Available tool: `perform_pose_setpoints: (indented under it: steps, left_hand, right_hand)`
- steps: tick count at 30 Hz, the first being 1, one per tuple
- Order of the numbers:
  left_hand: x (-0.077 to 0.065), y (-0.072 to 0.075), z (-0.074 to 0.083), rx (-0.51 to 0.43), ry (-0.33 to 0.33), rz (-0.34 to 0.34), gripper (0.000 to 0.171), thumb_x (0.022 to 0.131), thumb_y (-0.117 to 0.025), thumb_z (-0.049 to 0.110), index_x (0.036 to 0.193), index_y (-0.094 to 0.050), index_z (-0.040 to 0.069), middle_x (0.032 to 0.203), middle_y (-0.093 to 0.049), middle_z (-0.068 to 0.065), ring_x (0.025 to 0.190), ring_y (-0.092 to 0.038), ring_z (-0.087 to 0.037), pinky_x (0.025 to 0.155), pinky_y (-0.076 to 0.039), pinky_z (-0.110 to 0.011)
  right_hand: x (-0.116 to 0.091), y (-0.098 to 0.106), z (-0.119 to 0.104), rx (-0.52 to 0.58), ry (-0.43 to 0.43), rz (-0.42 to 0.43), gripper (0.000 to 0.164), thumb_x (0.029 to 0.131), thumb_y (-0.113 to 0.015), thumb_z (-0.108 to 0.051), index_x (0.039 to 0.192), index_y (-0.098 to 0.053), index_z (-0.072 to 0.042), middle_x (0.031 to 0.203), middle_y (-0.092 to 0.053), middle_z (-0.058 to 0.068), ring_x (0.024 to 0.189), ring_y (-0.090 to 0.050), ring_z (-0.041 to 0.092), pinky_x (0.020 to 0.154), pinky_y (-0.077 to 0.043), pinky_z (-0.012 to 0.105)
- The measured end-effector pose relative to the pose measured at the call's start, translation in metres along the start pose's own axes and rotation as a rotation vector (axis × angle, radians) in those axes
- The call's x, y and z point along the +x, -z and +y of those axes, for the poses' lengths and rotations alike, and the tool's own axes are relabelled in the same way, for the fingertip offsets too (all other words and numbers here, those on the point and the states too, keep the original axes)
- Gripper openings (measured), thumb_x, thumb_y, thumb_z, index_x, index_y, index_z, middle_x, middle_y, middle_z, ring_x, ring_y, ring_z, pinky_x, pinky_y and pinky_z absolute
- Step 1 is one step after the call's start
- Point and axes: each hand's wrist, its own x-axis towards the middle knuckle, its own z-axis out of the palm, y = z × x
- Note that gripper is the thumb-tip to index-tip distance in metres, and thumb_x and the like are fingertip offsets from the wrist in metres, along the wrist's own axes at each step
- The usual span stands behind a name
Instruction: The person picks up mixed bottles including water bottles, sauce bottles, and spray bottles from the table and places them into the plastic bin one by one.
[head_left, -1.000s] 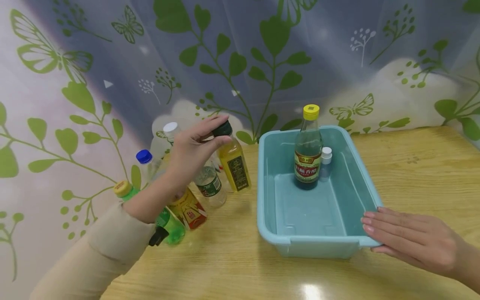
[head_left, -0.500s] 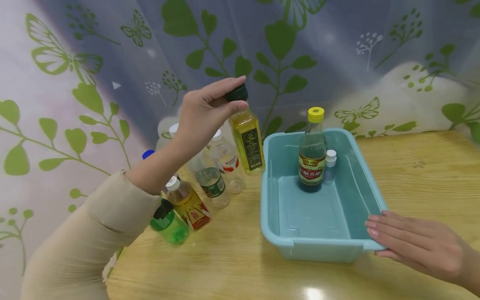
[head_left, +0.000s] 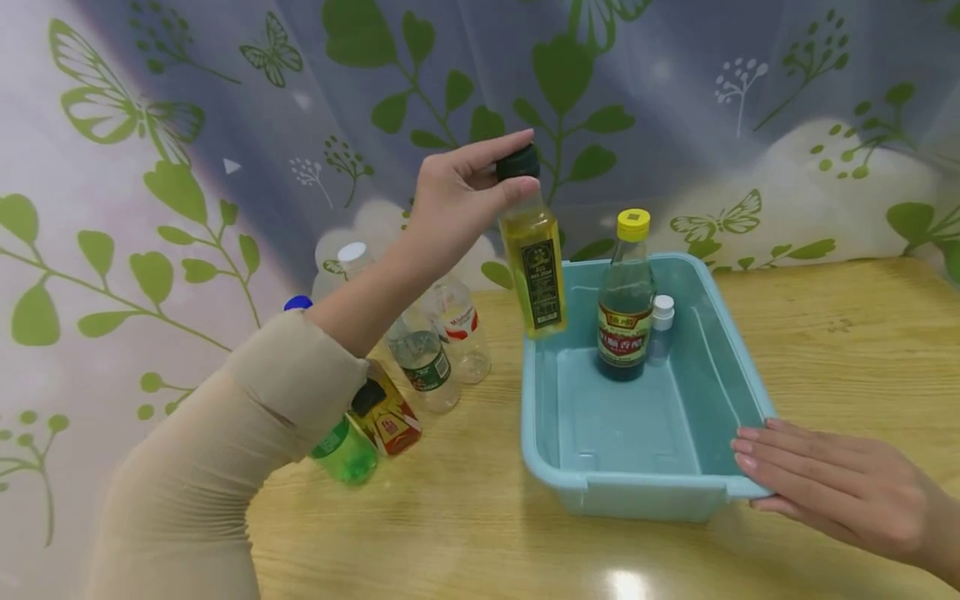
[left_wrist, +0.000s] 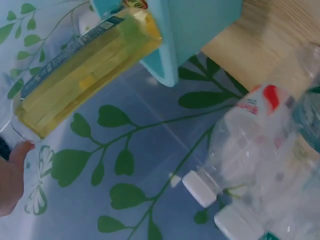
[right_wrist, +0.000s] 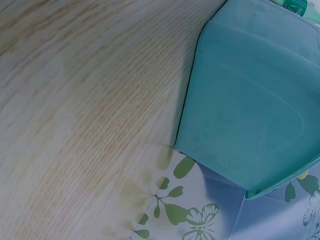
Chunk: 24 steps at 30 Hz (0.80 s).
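Head view: the yellow bottle hangs, long axis roughly upright, below the left hand, thumb and fingers pinching its dark cap, base by the far-left corner of the tub. The farther right hand rests straight-fingered on its near-right corner.

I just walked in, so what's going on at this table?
A person's left hand holds a bottle of yellow liquid by its dark cap, up off the table near the left rim of a blue tub. Their right hand rests on the tub's near right corner. Inside the tub are a yellow-capped bottle and a small white-capped bottle. Several more bottles stand on the table left of the tub.
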Motion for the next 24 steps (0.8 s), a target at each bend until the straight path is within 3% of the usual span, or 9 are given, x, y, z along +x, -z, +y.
perform_pose_setpoints:
  steps: [5, 12, 24]
  left_hand:
    - [0.008, -0.006, -0.002, -0.07, 0.062, 0.046, 0.046, 0.084, -0.07, 0.005, 0.129, -0.059, 0.009, 0.129, -0.059, -0.01, 0.109, -0.063, -0.017, 0.088, -0.052, -0.026]
    - [0.018, -0.016, -0.011, -0.114, 0.102, 0.019, 0.046, 0.085, -0.068, 0.003, 0.129, -0.059, 0.009, 0.131, -0.058, -0.009, 0.109, -0.063, -0.017, 0.088, -0.052, -0.026]
    - [0.024, -0.014, -0.032, 0.124, 0.133, -0.232, 0.05, 0.084, -0.071, 0.006, 0.132, -0.056, 0.009, 0.129, -0.059, -0.01, 0.103, -0.066, -0.017, 0.085, -0.052, -0.025]
  right_hand:
    - [-0.004, -0.001, 0.001, -0.002, 0.014, 0.026, 0.03, 0.093, -0.061, -0.022, 0.103, -0.071, 0.004, 0.099, -0.072, 0.016, 0.101, -0.067, 0.02, 0.101, -0.043, 0.029]
    - [0.004, 0.0, 0.0, -0.008, 0.006, 0.01, 0.03, 0.094, -0.059, -0.021, 0.105, -0.071, 0.004, 0.101, -0.072, 0.015, 0.106, -0.065, 0.018, 0.102, -0.041, 0.027]
    - [0.006, 0.0, 0.0, 0.008, -0.013, -0.007, 0.029, 0.095, -0.059, -0.02, 0.105, -0.071, 0.004, 0.101, -0.071, 0.015, 0.111, -0.062, 0.017, 0.103, -0.04, 0.025]
